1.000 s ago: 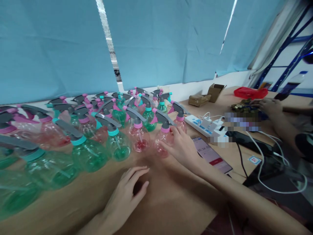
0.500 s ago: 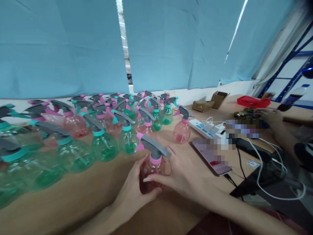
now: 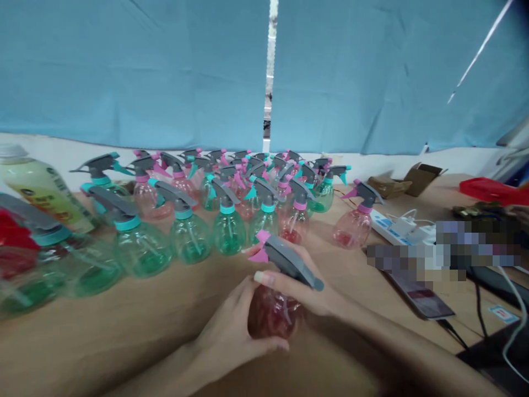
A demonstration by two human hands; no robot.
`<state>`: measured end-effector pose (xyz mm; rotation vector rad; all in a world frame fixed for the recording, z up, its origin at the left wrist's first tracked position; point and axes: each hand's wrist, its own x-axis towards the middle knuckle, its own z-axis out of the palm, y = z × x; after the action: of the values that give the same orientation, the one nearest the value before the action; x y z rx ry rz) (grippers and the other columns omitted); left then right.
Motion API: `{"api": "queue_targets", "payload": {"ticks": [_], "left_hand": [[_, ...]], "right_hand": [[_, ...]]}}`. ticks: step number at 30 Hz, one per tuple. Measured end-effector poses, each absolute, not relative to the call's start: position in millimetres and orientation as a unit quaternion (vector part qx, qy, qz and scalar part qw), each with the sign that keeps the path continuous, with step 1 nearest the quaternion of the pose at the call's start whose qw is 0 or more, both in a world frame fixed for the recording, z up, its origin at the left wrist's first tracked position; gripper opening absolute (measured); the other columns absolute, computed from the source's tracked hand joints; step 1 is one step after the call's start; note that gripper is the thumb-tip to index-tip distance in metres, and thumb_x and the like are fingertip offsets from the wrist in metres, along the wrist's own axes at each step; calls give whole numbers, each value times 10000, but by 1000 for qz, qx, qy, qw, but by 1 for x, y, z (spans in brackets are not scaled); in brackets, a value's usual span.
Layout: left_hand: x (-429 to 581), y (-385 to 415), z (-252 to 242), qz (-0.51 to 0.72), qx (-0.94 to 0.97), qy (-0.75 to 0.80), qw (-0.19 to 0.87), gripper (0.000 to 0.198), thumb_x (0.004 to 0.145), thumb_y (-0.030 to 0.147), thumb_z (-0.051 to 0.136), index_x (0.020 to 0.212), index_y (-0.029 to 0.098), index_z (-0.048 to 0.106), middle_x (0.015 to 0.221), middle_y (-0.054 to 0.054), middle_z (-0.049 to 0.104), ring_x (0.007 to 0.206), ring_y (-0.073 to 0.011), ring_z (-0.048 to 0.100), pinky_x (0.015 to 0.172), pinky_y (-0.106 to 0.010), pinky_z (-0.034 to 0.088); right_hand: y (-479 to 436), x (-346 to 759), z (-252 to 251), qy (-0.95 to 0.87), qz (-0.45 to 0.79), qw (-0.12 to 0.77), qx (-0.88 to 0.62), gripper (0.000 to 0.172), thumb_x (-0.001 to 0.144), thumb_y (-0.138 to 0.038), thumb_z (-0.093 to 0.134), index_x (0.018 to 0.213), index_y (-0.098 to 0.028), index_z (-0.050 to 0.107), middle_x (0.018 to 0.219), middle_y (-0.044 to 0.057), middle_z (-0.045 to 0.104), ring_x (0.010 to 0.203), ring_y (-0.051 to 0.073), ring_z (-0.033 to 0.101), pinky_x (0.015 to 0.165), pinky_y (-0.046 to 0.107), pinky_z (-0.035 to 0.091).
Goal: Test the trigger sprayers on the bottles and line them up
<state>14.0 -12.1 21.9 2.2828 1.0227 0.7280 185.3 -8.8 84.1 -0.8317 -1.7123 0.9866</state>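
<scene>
Close in front of me is a pink spray bottle (image 3: 276,318) with a grey head and pink nozzle, slightly tilted. My left hand (image 3: 231,325) is closed around its round body, thumb low on the near side. My right hand (image 3: 309,284) wraps the neck just under the grey head, its thumb across the front, hiding the collar. Behind stand several similar bottles, among them a green spray bottle (image 3: 230,231) with a teal collar. Another pink spray bottle (image 3: 352,227) stands apart on the right.
A phone (image 3: 413,281) lies on the wooden table (image 3: 157,336) at right, near a white power strip (image 3: 390,229) and cables. Small cardboard boxes (image 3: 424,179) and a red tray (image 3: 491,190) are farther back. A large labelled bottle (image 3: 45,190) stands at left, before a blue curtain (image 3: 173,77).
The view has turned left, so the table's things sit farther right. My right hand has moved up from the bottle's body to its neck. My left hand still holds the body.
</scene>
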Motion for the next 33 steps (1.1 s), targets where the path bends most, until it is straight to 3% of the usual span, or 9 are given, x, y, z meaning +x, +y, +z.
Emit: {"api": "queue_targets", "payload": {"ticks": [6,12,17,24,33], "left_hand": [[-2,-6,19,254,852,380,254,762,741,489,715,1341,241,315,1298,-125,494,1177,-340,487,948,-526,403],[-17,-2,0,230,879,400,121,685,825,405,630,1376,215,271,1348,-141,465,1213,-326,457,980,-514,369],[-15,-1,-6,210,897,386,43,635,854,437,580,1357,141,328,1349,-172,474,1224,-330,452,990,-509,370],[-14,-1,-1,194,902,383,42,579,863,413,566,1325,118,378,1334,-186,485,1221,-335,455,965,-514,399],[-14,0,-1,171,906,385,33,559,871,423,549,1303,96,413,1329,-197,491,1227,-341,450,970,-515,392]], "right_hand": [[8,177,79,-726,375,473,-329,280,816,-430,609,1023,-241,616,917,16,657,883,189,630,777,329,510],[23,177,79,-736,369,474,-312,206,847,-320,574,1035,-240,601,1029,31,660,953,194,628,860,360,492],[27,179,83,-755,353,448,-324,176,834,-316,584,997,-258,618,898,10,672,754,181,638,686,336,530],[30,176,80,-746,377,479,-270,206,830,-254,591,1033,-228,616,1156,42,629,1105,194,582,926,360,480],[28,178,84,-764,326,470,-299,178,841,-317,576,993,-232,610,970,32,650,876,186,630,770,337,512]]}}
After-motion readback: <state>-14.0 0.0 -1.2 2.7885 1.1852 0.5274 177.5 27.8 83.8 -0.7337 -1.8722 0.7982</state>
